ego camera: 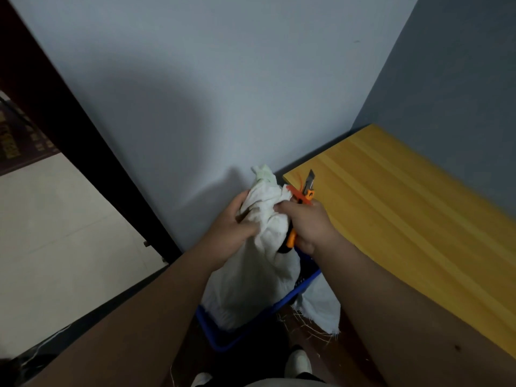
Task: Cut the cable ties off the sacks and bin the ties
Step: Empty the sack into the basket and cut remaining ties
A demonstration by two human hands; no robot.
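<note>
A white cloth sack [257, 277] stands upright in a blue plastic basket [279, 305] at the foot of the wall. My left hand [231, 230] grips the gathered neck of the sack from the left. My right hand [304, 224] holds an orange utility knife [305, 191] with its blade out and pointing up beside the neck. An orange cable tie [296, 191] sticks out at the neck, next to the knife. The sack's bunched top [264, 174] rises above both hands.
A yellow wooden table [405, 219] runs along the right, its corner close to the knife. Another white sack [321, 305] lies on the floor beside the basket. A dark door frame [83, 152] stands at left. My shoes [298, 361] show below.
</note>
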